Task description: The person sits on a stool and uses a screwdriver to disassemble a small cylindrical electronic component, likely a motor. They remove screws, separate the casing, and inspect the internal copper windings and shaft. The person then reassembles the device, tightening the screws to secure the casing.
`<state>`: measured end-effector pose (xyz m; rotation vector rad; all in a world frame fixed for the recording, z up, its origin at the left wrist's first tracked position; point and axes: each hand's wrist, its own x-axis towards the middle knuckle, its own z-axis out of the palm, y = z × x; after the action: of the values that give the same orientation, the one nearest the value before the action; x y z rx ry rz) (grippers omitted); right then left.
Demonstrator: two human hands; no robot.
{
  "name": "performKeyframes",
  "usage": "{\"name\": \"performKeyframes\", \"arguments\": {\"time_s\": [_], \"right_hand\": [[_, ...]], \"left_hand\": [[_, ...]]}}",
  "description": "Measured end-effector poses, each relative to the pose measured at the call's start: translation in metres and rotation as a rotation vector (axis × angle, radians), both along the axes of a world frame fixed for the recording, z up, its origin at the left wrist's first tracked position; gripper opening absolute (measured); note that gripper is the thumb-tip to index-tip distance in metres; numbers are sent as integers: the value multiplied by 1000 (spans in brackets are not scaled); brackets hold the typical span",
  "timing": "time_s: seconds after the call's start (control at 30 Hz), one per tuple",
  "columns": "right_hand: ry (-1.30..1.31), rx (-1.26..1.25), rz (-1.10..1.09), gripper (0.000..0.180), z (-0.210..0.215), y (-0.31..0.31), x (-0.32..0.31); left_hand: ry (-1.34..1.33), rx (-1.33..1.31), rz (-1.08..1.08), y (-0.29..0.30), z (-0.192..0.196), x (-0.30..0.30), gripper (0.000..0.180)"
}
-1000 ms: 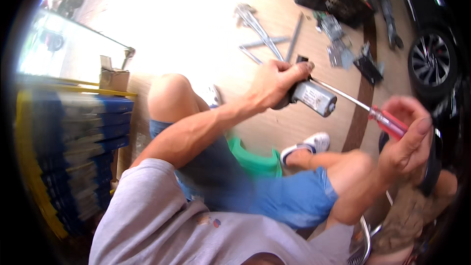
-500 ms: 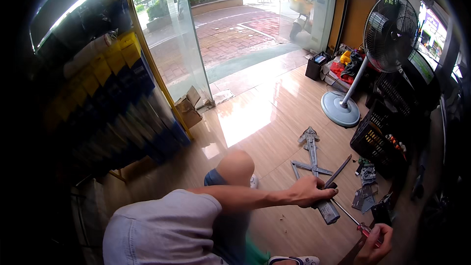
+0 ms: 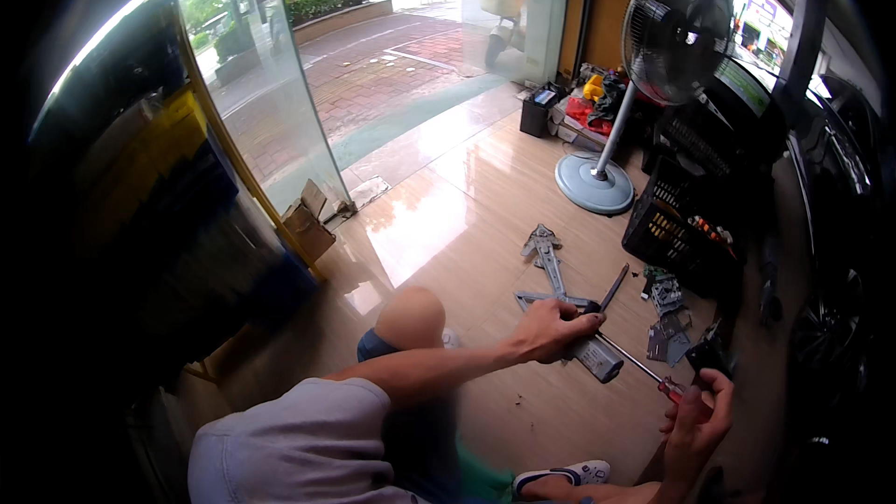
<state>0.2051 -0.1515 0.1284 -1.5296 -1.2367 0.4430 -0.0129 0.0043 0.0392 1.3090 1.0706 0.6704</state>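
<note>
My left hand (image 3: 551, 328) is closed around a grey metal motor part (image 3: 599, 359), holding it just above the wooden floor (image 3: 448, 215). A thin dark bar (image 3: 613, 287) sticks up from behind that hand. My right hand (image 3: 700, 418) grips the red handle of a screwdriver (image 3: 668, 387). The screwdriver's shaft runs up and left, with its tip at the end of the motor part. My bare knee (image 3: 411, 317) is raised to the left of my left forearm.
Flat grey metal arms (image 3: 545, 257) and small metal pieces (image 3: 668, 317) lie on the floor beyond my hands. A black crate (image 3: 686, 224) and a pedestal fan (image 3: 597, 182) stand behind them. Cardboard boxes (image 3: 308, 222) lean by the glass door; a car wheel (image 3: 821, 355) is at the right.
The view has swung up from my lap to the room and doorway. Both hands still hold the motor part and the screwdriver, now low in the picture.
</note>
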Motion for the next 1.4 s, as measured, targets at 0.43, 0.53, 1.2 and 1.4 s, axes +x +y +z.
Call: {"name": "performKeyframes", "arguments": {"time_s": [0.43,0.53,1.2,1.4], "right_hand": [[-249,59,15,25,14,2,3],[-205,97,1,22,29,-2,-6],[-1,94,43,28,21,-7,1],[-287,490,97,27,12,11,-9]], "left_hand": [[-12,31,-13,-3,18,0,51],[-58,4,-23,-7,19,2,52],[-76,78,-10,3,19,3,53],[-91,112,4,-1,21,-2,53]]}}
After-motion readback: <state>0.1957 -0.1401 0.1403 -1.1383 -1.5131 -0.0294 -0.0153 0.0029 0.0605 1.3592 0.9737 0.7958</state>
